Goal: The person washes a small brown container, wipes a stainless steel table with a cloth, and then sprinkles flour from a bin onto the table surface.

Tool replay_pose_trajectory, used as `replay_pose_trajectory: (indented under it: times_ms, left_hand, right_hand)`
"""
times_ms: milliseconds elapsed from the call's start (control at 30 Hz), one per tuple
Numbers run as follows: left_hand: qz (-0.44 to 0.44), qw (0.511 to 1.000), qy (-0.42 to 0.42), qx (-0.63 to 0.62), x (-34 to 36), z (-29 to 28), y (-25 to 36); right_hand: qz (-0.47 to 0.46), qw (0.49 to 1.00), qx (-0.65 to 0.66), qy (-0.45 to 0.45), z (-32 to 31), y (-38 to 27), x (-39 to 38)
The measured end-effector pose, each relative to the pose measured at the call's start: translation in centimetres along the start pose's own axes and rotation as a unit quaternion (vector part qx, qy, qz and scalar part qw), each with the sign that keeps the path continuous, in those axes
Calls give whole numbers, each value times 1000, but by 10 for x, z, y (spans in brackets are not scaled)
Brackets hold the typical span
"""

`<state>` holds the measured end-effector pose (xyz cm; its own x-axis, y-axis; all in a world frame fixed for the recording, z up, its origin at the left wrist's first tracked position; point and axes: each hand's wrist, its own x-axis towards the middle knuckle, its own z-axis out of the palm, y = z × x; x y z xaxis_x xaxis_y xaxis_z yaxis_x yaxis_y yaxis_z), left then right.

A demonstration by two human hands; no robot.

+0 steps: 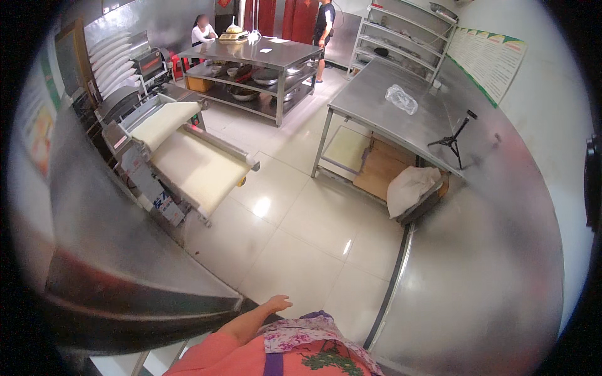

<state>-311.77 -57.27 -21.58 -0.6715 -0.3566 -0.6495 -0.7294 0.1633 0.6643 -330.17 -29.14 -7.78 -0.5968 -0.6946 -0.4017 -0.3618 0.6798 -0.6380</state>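
Observation:
My left hand hangs low in front of my body, beside the corner of a steel counter on the left. Its fingers look loosely stretched out, and nothing shows in them. The left forearm comes out of a coral-red sleeve, next to a flowered apron. My right hand is out of the picture.
A dough-rolling machine with a pale belt stands at left. Ahead is a steel table with bowls below; two people are beyond it. At right, another steel table bears a clear plastic bag and a small black tripod.

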Motion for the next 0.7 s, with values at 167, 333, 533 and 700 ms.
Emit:
replay_pose_trajectory:
  times_ms: [167, 333, 533, 700]
  left_hand:
    - [-114, 990, -22, -76, 43, -91, 87]
    - [-193, 978, 34, -78, 103, -176, 112]
    - [-160, 976, 142, -46, 171, -269, 149]
    - [-148, 978, 108, -98, 260, -358, 158]
  right_hand:
    - [-5, 995, -38, -95, -53, -39, 152]
    - [-121, 965, -138, -188, -115, -69, 338]
    - [-262, 902, -263, -221, -161, -184, 568]
    - [-308, 917, -184, -172, -179, -316, 704]
